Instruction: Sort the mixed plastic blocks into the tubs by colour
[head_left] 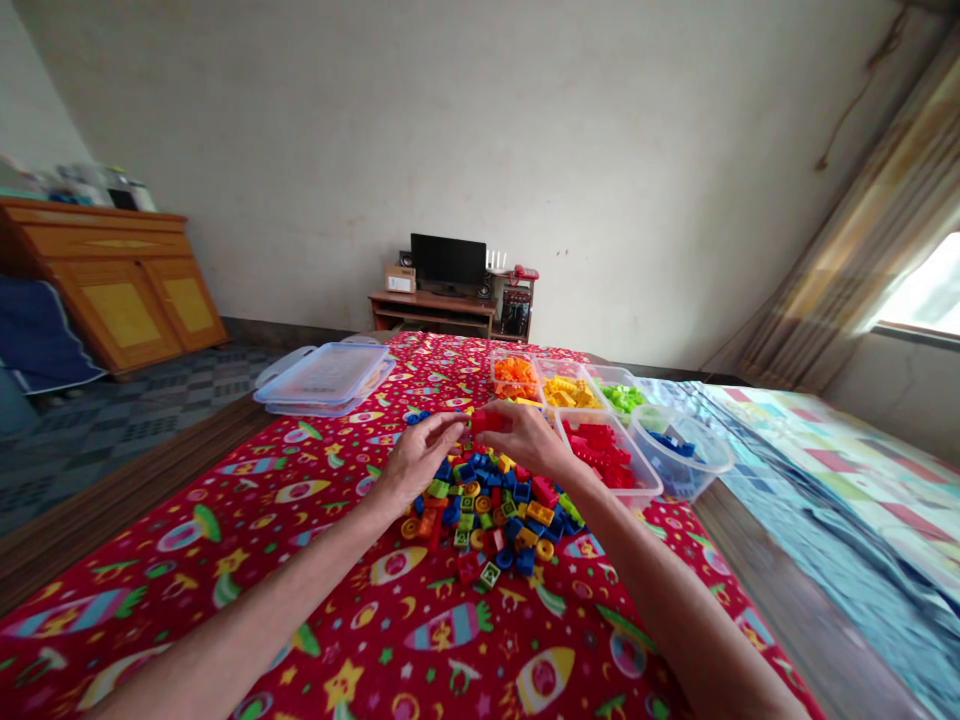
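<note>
Red brick (489, 421) pinched in right hand (529, 434); left hand (417, 456) half-curled, its hold unclear; a loose pinch could drop it into the mixed pile (484, 504)

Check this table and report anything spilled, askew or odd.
Nothing looks visibly broken. The mixed-colour brick pile stands out, lying loose on the red cloth, while the containers at the right seem to hold one colour each. The round bowl of blue bricks also differs from the straight-sided containers beside it.
</note>
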